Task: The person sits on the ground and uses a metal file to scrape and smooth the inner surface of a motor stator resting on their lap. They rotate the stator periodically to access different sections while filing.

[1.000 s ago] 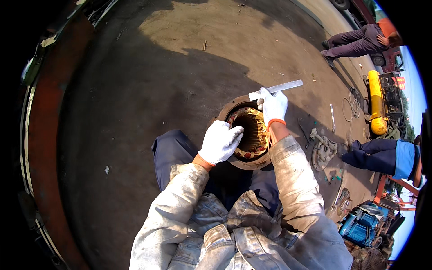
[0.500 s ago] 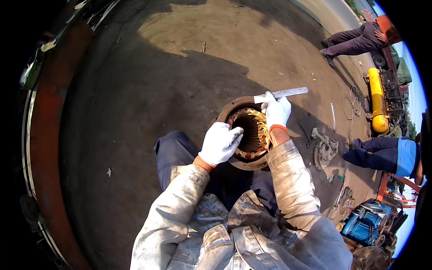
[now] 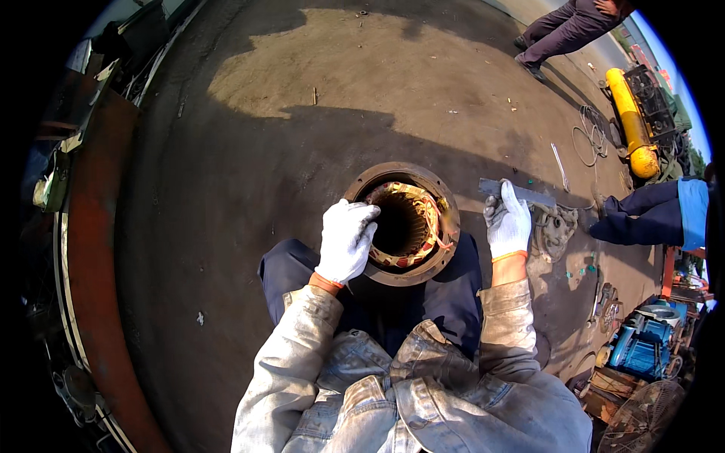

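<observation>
A round metal motor housing (image 3: pixel 400 276) stands upright between my knees, lined with a slotted core and a ring of yellow and red winding (image 3: pixel 389 257). On its left rim my left hand (image 3: pixel 346 238) in a white glove has its fingers curled closed; their tips are partly hidden, so what they grip is unclear. To the right of the housing, apart from it, my right hand (image 3: pixel 506 223), also gloved, grips a flat grey metal strip (image 3: pixel 538 198) that lies crosswise over the fingers. Loose pale reddish leads hang at the winding's right side.
Along the left runs a rusty steel beam (image 3: pixel 94 302). At right are a person's legs (image 3: pixel 559 34), another person in blue (image 3: pixel 634 223), a yellow cylinder machine (image 3: pixel 627 113), coiled cable (image 3: pixel 589 136), a dirty metal fitting (image 3: pixel 551 234) and blue machinery (image 3: pixel 642 343) with a fan guard.
My right hand has moved right, off the housing's rim, taking the strip with it and turning it. My left hand has shifted slightly left on the rim. The view has shifted too.
</observation>
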A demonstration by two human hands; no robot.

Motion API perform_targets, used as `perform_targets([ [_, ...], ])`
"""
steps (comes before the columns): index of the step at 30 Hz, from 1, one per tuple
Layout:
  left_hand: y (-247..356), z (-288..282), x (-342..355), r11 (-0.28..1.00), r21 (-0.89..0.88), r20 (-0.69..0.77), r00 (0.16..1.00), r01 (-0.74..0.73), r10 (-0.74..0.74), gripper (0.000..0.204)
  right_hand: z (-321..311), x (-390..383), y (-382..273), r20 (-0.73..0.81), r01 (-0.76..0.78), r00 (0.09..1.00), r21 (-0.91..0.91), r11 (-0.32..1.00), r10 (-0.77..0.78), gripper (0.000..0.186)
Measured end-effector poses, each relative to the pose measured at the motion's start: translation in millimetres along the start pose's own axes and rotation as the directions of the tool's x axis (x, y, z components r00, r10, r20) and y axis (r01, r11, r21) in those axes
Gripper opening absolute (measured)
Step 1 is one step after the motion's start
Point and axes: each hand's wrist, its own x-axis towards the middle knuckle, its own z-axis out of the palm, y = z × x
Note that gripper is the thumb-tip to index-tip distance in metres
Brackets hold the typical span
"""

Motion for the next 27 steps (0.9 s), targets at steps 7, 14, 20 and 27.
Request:
perform_targets([
  [7, -9, 11, 73, 0.823, 0.546, 0.378, 0.923, -0.155, -0.077, 0.074, -19, -39, 69, -0.125, 0.03, 0.992, 0.205, 0.978, -0.004, 0.016],
  [14, -7, 84, 151, 0.76, 0.582, 0.561, 0.819, -0.288, -0.12, 0.073, 32, -45, 88, -0.304, 0.15, 0.948, 0.156, 0.976, -0.097, 0.018],
  [20, 13, 134, 170, 0.832, 0.324, 0.805, 0.594, -0.45, 0.007, 0.058, 34, -56, 98, -0.24, 0.119, 0.965, 0.027, 0.992, -0.11, 0.024],
  [27, -105, -26, 164, 0.491, 0.864, 0.38, 0.784, -0.111, -0.491, 0.055, 29, -61, 90, -0.251, 0.155, 0.951, -0.12, 0.981, -0.18, 0.027],
])
